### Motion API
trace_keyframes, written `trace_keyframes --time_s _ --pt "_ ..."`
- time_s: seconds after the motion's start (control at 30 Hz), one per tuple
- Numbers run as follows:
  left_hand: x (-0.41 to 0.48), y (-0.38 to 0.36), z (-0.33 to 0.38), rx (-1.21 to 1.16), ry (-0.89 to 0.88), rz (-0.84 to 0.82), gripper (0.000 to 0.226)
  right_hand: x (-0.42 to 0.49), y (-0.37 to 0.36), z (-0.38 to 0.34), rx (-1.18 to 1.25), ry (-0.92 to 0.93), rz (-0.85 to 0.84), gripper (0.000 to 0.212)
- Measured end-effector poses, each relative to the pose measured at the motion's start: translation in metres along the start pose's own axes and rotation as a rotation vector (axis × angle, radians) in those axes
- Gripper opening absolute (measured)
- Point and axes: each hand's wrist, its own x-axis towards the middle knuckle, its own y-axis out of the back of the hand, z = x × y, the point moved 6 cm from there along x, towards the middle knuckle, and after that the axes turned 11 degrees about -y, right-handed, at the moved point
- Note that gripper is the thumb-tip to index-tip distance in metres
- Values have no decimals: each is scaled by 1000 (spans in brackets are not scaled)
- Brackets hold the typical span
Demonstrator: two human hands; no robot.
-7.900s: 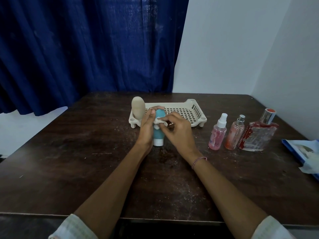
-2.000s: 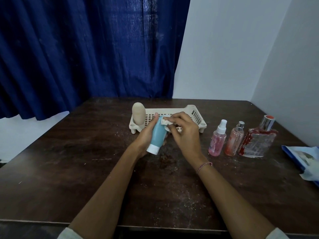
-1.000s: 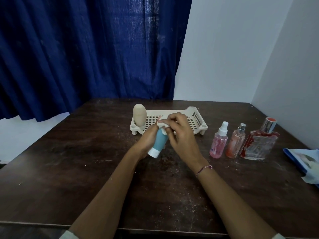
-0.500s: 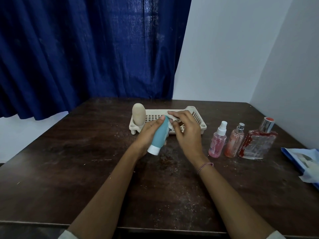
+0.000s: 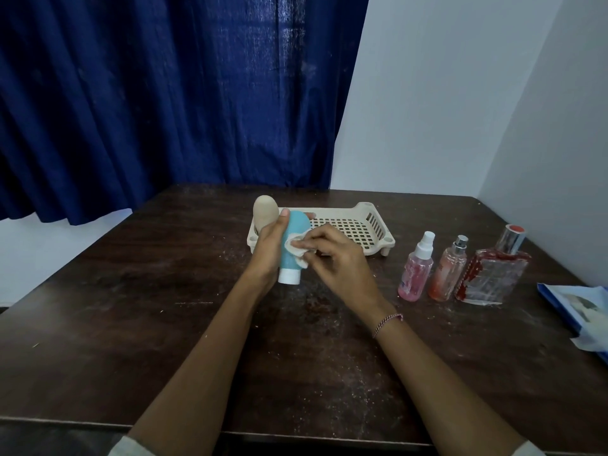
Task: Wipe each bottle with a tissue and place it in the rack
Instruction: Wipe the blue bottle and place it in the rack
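Observation:
My left hand (image 5: 268, 245) grips a teal tube bottle (image 5: 293, 232) with its white cap (image 5: 289, 276) pointing down, just in front of the cream rack (image 5: 370, 225). My right hand (image 5: 335, 261) pinches a small white tissue (image 5: 296, 246) and presses it against the tube's right side. A beige bottle (image 5: 265, 210) stands upright at the rack's left end. To the right stand a pink spray bottle (image 5: 415, 271), an orange spray bottle (image 5: 447, 273) and a square glass bottle (image 5: 492, 271) with red marks.
A blue tissue pack (image 5: 582, 307) with white tissue sticking out lies at the table's right edge. The dark wooden table (image 5: 131, 307) is dusty. A blue curtain hangs behind, and white walls close the back right corner.
The teal tube has turned more upright in my left hand. My right hand with the tissue has slid from the tube's top end down to its middle.

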Motion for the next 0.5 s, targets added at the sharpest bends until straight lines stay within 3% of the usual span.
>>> trace_keyframes --time_s 0.13,0.37,0.5 --pt "0 5 -1 -30 51 39 45 -4 -8 -8 -110 103 -44 27" --pt "-7 -13 -6 28 109 -126 35 5 18 14 -88 -78 229 27" --pt "-3 -9 -7 41 54 -89 39 4 17 16 -26 -116 233 27"
